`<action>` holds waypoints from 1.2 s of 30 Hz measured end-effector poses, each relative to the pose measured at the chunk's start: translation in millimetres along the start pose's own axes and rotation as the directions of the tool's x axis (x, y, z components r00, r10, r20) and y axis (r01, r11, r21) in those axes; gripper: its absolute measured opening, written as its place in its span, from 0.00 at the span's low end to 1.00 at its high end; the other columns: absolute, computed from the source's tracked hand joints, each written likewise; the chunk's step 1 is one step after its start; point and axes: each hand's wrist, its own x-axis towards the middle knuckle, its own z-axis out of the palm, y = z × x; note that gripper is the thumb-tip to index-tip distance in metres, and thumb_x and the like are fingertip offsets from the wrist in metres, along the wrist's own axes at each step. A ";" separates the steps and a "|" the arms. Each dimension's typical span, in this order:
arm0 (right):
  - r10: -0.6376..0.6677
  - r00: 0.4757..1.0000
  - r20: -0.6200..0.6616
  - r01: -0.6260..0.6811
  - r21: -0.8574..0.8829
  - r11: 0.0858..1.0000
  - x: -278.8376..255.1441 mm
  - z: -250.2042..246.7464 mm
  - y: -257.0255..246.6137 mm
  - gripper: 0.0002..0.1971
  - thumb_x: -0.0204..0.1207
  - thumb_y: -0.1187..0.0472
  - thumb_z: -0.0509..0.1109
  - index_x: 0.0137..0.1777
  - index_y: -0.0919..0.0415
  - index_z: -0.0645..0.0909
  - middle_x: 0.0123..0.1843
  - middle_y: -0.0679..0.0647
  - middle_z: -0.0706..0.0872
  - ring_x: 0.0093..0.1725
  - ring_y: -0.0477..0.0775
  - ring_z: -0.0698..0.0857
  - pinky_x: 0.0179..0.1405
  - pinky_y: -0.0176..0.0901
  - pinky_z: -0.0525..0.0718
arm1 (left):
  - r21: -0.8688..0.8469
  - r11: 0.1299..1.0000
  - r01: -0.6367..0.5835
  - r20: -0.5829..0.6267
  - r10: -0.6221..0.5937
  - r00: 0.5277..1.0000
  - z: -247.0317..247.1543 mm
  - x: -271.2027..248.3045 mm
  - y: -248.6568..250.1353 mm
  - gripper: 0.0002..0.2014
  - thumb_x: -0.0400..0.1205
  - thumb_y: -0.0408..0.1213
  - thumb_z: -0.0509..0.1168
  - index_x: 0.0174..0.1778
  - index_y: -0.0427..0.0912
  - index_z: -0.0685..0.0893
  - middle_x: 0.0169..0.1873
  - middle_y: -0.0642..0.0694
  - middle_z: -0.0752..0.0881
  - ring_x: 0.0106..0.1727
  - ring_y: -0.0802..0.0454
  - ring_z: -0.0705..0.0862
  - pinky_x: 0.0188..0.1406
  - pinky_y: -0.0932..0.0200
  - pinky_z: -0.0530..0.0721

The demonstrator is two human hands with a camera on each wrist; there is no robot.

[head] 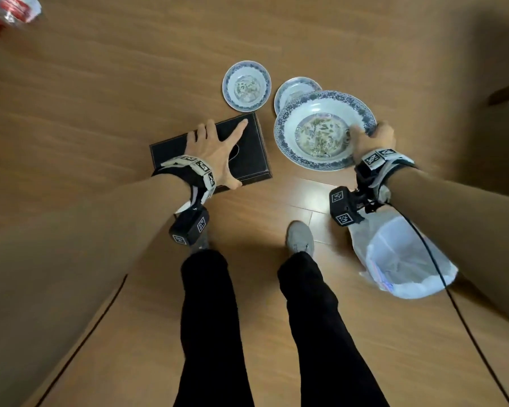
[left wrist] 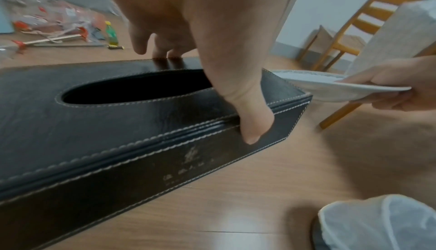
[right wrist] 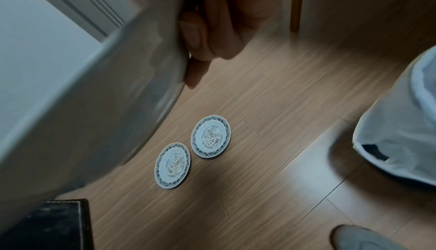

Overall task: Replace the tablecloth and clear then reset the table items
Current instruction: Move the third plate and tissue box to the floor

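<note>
Nearest you are your own legs and grey shoe [head: 299, 237] on the wood floor [head: 100, 113], so you are working low, with everything laid out on the floor ahead. On the left, your left hand [head: 215, 145] spans the black leather tissue box [head: 247, 155]: thumb hooked over the near side seam, fingers reaching to the far edge, gripping it across its width. Judge it light and stiff but smooth-skinned, so keep the squeeze on the side walls, clear of the oval slot. Farther off, two small blue-rimmed plates [right wrist: 210, 136] lie flat, side by side, just apart. On the right, your right hand [head: 375, 139] pinches the rim of the large blue-patterned plate [head: 321, 129], thumb on top and fingers curled beneath, holding it clear of the floor. It looks heavy, glazed and breakable; one-edge holding lets it tip, so a deeper underside grip seems safer. A white-lined bin [head: 406, 259] stands near right.
</note>
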 end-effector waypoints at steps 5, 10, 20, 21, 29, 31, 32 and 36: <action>0.054 0.997 -0.061 -0.053 0.021 0.998 51.0 86.6 39.2 0.14 0.79 0.49 0.68 0.51 0.59 0.72 0.49 0.54 0.81 0.48 0.57 0.81 0.51 0.52 0.84 | 0.127 0.986 -0.104 -0.007 0.105 0.994 68.3 98.9 -24.5 0.71 0.55 0.70 0.77 0.81 0.63 0.31 0.74 0.25 0.58 0.73 0.28 0.63 0.72 0.36 0.66; 0.116 0.987 -0.113 -0.102 0.117 0.988 86.9 172.4 79.8 0.14 0.81 0.52 0.67 0.55 0.62 0.72 0.39 0.47 0.75 0.46 0.56 0.80 0.39 0.48 0.83 | 0.173 0.965 -0.199 -0.017 0.205 0.979 137.6 184.7 -42.0 0.71 0.54 0.69 0.77 0.81 0.63 0.31 0.75 0.25 0.58 0.74 0.29 0.63 0.71 0.36 0.66; 0.153 0.984 -0.095 -0.136 0.165 0.977 189.4 322.5 172.1 0.20 0.79 0.46 0.70 0.58 0.63 0.75 0.50 0.57 0.84 0.47 0.58 0.86 0.42 0.54 0.89 | 0.245 0.932 -0.265 0.045 0.262 0.964 265.0 331.8 -43.6 0.70 0.58 0.66 0.77 0.79 0.63 0.25 0.79 0.23 0.49 0.80 0.27 0.52 0.78 0.35 0.57; 0.156 0.982 -0.102 -0.139 0.158 0.978 197.3 333.6 180.0 0.19 0.79 0.46 0.70 0.56 0.62 0.74 0.49 0.56 0.84 0.46 0.58 0.85 0.44 0.56 0.89 | 0.254 0.928 -0.272 0.042 0.270 0.962 275.2 342.1 -42.4 0.70 0.59 0.66 0.76 0.79 0.63 0.25 0.79 0.23 0.49 0.80 0.27 0.52 0.78 0.35 0.57; 0.105 0.991 -0.087 -0.096 0.104 0.990 214.1 373.6 224.8 0.23 0.77 0.44 0.71 0.58 0.62 0.72 0.46 0.53 0.82 0.45 0.59 0.84 0.40 0.52 0.86 | 0.256 0.921 -0.294 -0.039 0.313 0.949 314.0 360.3 -44.0 0.71 0.61 0.58 0.81 0.81 0.61 0.28 0.81 0.26 0.40 0.83 0.29 0.39 0.77 0.28 0.57; 0.160 0.986 -0.046 -0.156 0.081 0.984 205.2 368.1 223.3 0.28 0.74 0.43 0.73 0.63 0.61 0.70 0.53 0.56 0.83 0.49 0.59 0.85 0.49 0.55 0.87 | 0.231 0.921 -0.313 0.013 0.319 0.948 304.7 352.7 -40.7 0.69 0.62 0.57 0.81 0.82 0.60 0.30 0.82 0.32 0.33 0.84 0.34 0.35 0.76 0.26 0.55; 0.178 0.983 -0.036 -0.174 0.082 0.981 199.1 362.4 220.6 0.31 0.73 0.44 0.75 0.67 0.61 0.69 0.59 0.58 0.81 0.53 0.60 0.84 0.54 0.56 0.86 | 0.217 0.923 -0.317 0.043 0.315 0.948 296.6 345.8 -37.2 0.67 0.64 0.56 0.81 0.83 0.59 0.33 0.82 0.35 0.31 0.84 0.36 0.35 0.77 0.25 0.55; 0.156 0.987 -0.025 -0.155 0.033 0.987 158.6 314.1 186.1 0.38 0.72 0.50 0.76 0.76 0.64 0.64 0.73 0.62 0.73 0.69 0.62 0.77 0.68 0.57 0.78 | 0.112 0.959 -0.260 0.091 0.251 0.964 240.1 305.6 -21.1 0.60 0.70 0.52 0.78 0.84 0.58 0.37 0.83 0.39 0.32 0.85 0.40 0.36 0.77 0.25 0.55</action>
